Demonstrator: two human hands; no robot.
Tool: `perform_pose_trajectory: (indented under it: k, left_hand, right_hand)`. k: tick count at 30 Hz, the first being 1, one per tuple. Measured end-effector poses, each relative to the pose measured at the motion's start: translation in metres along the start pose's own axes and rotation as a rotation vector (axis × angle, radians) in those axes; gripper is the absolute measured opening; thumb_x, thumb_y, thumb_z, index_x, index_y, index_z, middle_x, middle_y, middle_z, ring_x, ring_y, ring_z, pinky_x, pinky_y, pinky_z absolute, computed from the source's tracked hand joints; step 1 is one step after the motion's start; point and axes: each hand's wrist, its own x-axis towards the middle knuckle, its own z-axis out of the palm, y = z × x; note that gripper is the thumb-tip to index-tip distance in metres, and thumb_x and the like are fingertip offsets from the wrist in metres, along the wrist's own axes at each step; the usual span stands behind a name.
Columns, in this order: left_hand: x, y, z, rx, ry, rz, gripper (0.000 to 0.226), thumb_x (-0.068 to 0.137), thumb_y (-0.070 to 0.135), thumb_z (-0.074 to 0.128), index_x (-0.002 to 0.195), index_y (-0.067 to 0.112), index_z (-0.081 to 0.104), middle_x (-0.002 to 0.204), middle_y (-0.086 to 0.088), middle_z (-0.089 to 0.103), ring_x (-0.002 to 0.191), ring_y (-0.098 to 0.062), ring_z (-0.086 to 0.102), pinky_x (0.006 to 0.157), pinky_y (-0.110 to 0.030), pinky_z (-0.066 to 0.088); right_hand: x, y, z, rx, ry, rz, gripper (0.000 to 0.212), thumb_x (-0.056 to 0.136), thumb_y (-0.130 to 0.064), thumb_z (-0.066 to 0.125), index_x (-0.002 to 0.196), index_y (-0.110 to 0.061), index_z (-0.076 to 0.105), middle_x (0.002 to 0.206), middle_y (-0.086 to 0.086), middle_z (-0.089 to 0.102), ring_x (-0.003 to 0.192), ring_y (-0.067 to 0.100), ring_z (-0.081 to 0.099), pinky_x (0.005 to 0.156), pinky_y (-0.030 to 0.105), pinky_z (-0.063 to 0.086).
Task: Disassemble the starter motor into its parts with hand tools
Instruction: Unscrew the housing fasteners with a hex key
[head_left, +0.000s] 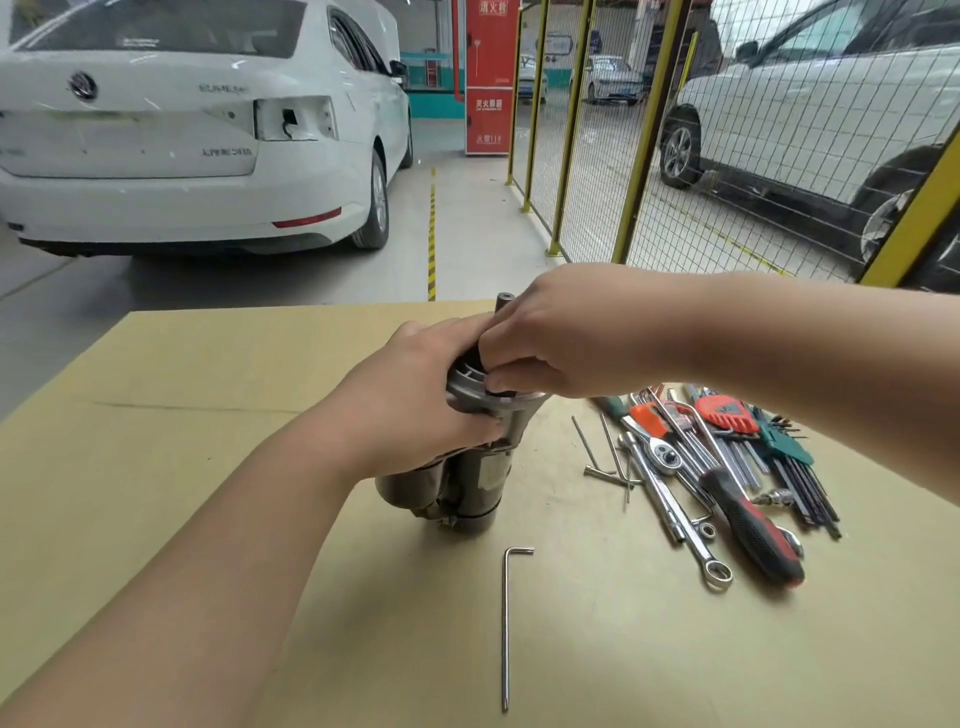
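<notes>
Upright on the cardboard-covered tabletop (208, 415), a starter motor (483, 478) stands on its end near the middle of the surface, held by a person's two bare hands. The left hand (415, 395) comes in from 7 o'clock, its grip wrapped around the grey flange of the housing, fingers curled onto the front of the casting. The right hand (561, 338) reaches in from 3 o'clock and closes over the motor's upper end, fingertips curled down onto a dark part inside the nose; exactly what they pinch there cannot be made out. The tip of the shaft (504, 300) pokes out above that hand at 12 o'clock.

At 6 o'clock from the motor, a long L-shaped hex key (505, 623) lies alone on the cardboard, its short bend toward the motor. At 3 to 4 o'clock sits a loose heap of tools: a ratchet handle (665, 457), a combination wrench (696, 545), a black-and-red screwdriver (753, 525), and hex key sets in a red holder (727, 415) and a green holder (784, 441).

Beyond the tabletop, a white car (182, 130) is parked at 11 o'clock, a red cabinet (488, 78) stands at 12 o'clock, and a yellow-framed mesh fence (649, 156) runs back at 1 o'clock.
</notes>
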Motion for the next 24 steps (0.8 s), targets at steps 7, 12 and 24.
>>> perform_pose_trajectory:
  k: [7, 12, 24]
  left_hand:
    - [0.000, 0.008, 0.006, 0.089, 0.072, -0.024, 0.044, 0.066, 0.037, 0.067, 0.101, 0.053, 0.046, 0.093, 0.037, 0.052, 0.101, -0.011, 0.044, 0.075, -0.038, 0.050]
    - [-0.003, 0.012, 0.015, 0.110, 0.183, -0.113, 0.041, 0.068, 0.040, 0.066, 0.105, 0.046, 0.048, 0.095, 0.025, 0.058, 0.102, -0.017, 0.048, 0.071, -0.037, 0.051]
    - [-0.016, 0.019, 0.033, 0.290, 0.363, -0.277, 0.040, 0.078, 0.048, 0.060, 0.112, 0.041, 0.041, 0.105, 0.023, 0.052, 0.091, -0.010, 0.024, 0.047, -0.023, 0.023]
  right_hand:
    - [-0.004, -0.006, -0.003, 0.212, 0.068, 0.351, 0.034, 0.089, -0.027, 0.048, 0.058, -0.013, 0.050, 0.053, 0.004, 0.045, 0.047, 0.016, 0.037, 0.045, 0.028, 0.029]
    - [0.004, -0.013, 0.006, 0.300, -0.029, 0.569, 0.032, 0.089, -0.022, 0.043, 0.058, -0.012, 0.046, 0.056, 0.004, 0.045, 0.050, 0.019, 0.041, 0.043, 0.026, 0.030]
    - [0.016, -0.023, 0.004, 0.335, -0.018, 0.627, 0.031, 0.091, -0.020, 0.046, 0.060, -0.017, 0.041, 0.060, -0.002, 0.043, 0.049, 0.011, 0.037, 0.041, 0.020, 0.034]
